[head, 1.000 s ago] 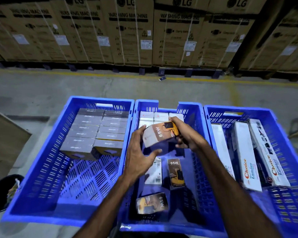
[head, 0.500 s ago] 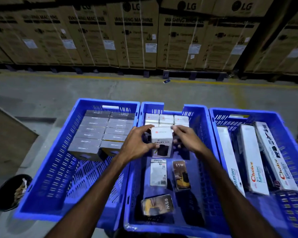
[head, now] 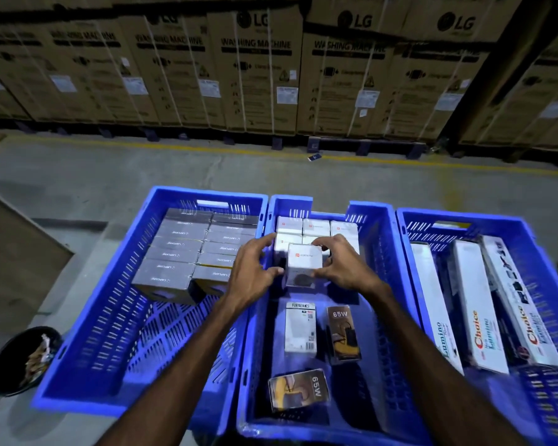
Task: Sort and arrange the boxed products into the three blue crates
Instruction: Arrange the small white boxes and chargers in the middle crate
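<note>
Both hands hold a small white box [head: 304,265] in the middle crate [head: 379,284], just in front of a row of white boxes [head: 314,227]; the left hand [head: 253,272] and right hand [head: 342,268] curl their fingers around its sides. Nearer lie two "65W" boxes [head: 342,333] and a "Portronics" box [head: 300,326]. The left crate [head: 110,317] holds grey boxes [head: 187,252]; the right crate [head: 541,252] holds long "Choice Lumino" boxes [head: 477,317]. "LG Washing Machine" cartons [head: 258,69] line the floor behind.

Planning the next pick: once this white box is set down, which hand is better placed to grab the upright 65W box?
Probably the right hand: the upright 65W box lies below it; the left hand is farther off.
</note>
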`<state>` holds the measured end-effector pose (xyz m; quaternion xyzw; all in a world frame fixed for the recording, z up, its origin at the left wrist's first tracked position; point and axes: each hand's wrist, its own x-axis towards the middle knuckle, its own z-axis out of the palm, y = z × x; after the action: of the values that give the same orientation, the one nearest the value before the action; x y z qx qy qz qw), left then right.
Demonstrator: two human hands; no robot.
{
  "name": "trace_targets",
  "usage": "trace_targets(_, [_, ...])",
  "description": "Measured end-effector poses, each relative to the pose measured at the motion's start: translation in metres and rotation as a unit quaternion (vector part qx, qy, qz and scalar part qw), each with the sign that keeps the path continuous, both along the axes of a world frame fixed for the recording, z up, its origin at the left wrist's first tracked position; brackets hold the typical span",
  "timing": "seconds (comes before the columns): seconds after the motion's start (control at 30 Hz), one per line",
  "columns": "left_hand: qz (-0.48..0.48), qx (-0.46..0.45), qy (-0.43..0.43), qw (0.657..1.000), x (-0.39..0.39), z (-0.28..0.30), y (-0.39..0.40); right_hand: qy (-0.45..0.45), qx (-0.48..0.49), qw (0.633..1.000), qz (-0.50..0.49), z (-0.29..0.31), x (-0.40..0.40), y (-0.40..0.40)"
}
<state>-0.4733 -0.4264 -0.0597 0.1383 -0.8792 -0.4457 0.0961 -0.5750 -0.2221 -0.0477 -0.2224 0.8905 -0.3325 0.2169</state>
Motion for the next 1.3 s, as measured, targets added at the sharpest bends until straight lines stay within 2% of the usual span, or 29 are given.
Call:
trace_targets(0.17, [0.032, -0.044, 0.019, 0.998, 0.009, -0.025, -0.003, 0.010, 0.011, 1.000, -0.021, -0.042, -0.001, -0.022])
trace_targets(0.3, [0.057, -0.026, 0.027, 0.998, 0.007, -0.029, -0.002, -0.030, -0.005, 0.999, -0.036, -0.056, 0.010, -0.037])
trace_targets(0.57, [0.093, 0.023, 0.041, 0.995, 0.009, -0.028, 0.000, 0.023, 0.000, 0.998, -0.055, -0.082, 0.023, -0.045])
trace_targets(0.8, [0.094, 0.024, 0.057, 0.994, 0.011, -0.031, 0.001, 0.028, -0.027, 0.991, -0.125, -0.111, 0.029, -0.038])
trace_targets(1.03, [0.090, -0.001, 0.076, 0.993, 0.014, -0.036, 0.001, -0.039, -0.032, 0.994, -0.097, -0.111, 0.030, -0.019])
trace_targets(1.13, [0.096, -0.012, 0.086, 0.992, 0.017, -0.038, 0.002, -0.060, 0.001, 0.994, -0.095, -0.111, 0.032, -0.011])
trace_targets(1.23, [0.097, -0.012, 0.088, 0.991, 0.018, -0.041, 0.004, -0.068, 0.050, 0.996, -0.028, -0.117, 0.035, 0.002])
trace_targets(1.3, [0.096, -0.009, 0.080, 0.992, 0.019, -0.040, 0.005, -0.032, 0.121, 0.991, 0.051, -0.119, 0.040, 0.006])
